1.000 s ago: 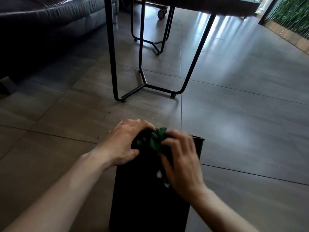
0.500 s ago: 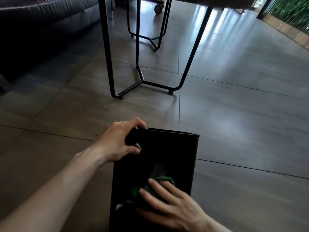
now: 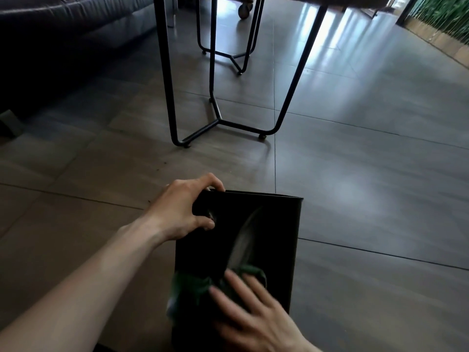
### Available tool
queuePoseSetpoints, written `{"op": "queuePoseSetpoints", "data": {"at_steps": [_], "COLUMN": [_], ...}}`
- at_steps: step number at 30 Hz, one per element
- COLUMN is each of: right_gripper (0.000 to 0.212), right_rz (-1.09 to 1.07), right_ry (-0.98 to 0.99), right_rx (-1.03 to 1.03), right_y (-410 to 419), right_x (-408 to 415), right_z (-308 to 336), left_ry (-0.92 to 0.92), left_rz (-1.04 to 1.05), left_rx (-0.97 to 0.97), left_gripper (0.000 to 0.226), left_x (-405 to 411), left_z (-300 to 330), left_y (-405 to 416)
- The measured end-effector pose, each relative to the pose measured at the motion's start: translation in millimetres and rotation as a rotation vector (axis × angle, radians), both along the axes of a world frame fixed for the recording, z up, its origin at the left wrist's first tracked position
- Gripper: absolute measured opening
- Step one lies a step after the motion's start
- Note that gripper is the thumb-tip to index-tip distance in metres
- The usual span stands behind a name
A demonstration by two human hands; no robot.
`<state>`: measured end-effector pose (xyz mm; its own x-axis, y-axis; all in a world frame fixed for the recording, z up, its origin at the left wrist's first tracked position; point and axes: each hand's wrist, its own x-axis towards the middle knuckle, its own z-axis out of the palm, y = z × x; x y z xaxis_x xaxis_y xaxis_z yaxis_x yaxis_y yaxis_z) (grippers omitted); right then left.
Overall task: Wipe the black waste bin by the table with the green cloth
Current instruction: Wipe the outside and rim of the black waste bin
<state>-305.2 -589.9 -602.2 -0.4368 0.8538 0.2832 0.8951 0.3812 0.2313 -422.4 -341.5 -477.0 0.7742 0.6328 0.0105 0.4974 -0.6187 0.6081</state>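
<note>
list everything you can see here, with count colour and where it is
waste bin: one, black, on the floor near the bottom centre
cloth: one, green, pressed against the bin's near side
table: one, thin black metal legs, beyond the bin
sofa: one, dark, upper left
floor: large grey-brown tiles, all around
plants: green, top right corner
left hand: one, gripping the bin's top rim at its left corner
right hand: one, fingers spread flat on the cloth, blurred
</note>
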Motion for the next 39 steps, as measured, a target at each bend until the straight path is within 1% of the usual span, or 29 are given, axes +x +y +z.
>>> {"op": "queuePoseSetpoints", "data": {"at_steps": [2,3,5,7,9,11,14,17,19,21,23,25,27,29,31,33,34,36,37,39], "right_gripper": [0.019,0.015,0.011,0.008,0.014,0.028,0.044,0.051,0.053,0.051,0.042,0.038,0.036,0.033,0.034,0.039,0.044,0.051,0.050,0.039], "right_rz": [0.062,0.080,0.033,-0.151,-0.359,-0.458,-0.441,-0.421,-0.368,-0.262,-0.142,-0.101,-0.149,-0.293,-0.462,-0.524,-0.507,-0.384,-0.298,-0.134], "right_ry": [-0.138,-0.146,-0.032,0.131,0.258,0.326,0.362,0.338,0.251,0.125,-0.015,-0.104,-0.063,0.053,0.212,0.312,0.311,0.246,0.202,0.068], "right_rx": [-0.054,-0.046,0.013,0.080,0.152,0.199,0.259,0.258,0.212,0.158,0.121,0.087,0.102,0.176,0.274,0.320,0.312,0.250,0.209,0.125], "right_y": [-13,-13,-2,17,37,57,83,97,90,68,43,28,30,48,72,91,93,79,64,28], "right_x": [9,19,39,56,64,63,51,28,10,7,22,44,60,61,52,34,24,7,3,12], "right_z": [-4,1,19,41,63,79,93,92,75,52,37,38,50,67,83,87,80,52,36,12], "left_ry": [-0.010,-0.019,-0.039,-0.053,-0.055,-0.048,-0.054,-0.028,0.013,0.046,0.059,0.065,0.072,0.077,0.066,0.066,0.064,0.055,0.061,0.090], "left_rz": [-0.024,-0.038,-0.057,-0.069,-0.082,-0.103,-0.150,-0.180,-0.180,-0.191,-0.206,-0.208,-0.202,-0.198,-0.195,-0.187,-0.186,-0.189,-0.190,-0.187], "left_rx": [0.002,0.007,0.020,0.028,0.025,0.013,0.005,-0.004,0.002,0.025,0.045,0.039,0.033,0.032,0.027,0.033,0.034,0.023,0.022,0.029], "left_gripper": [0.068,0.068,0.069,0.071,0.072,0.071,0.065,0.074,0.084,0.089,0.089,0.092,0.094,0.093,0.091,0.091,0.090,0.084,0.084,0.088], "left_x": [0,1,3,3,3,3,3,1,-2,-4,-6,-6,-5,-4,-3,-2,-2,-1,-1,-1], "left_z": [0,0,1,4,5,6,9,9,9,8,8,8,8,8,7,8,8,9,10,10], "left_y": [-1,-2,-3,-2,-1,-1,-4,-5,-4,-4,-3,-3,-3,-4,-5,-6,-6,-6,-5,-5]}}
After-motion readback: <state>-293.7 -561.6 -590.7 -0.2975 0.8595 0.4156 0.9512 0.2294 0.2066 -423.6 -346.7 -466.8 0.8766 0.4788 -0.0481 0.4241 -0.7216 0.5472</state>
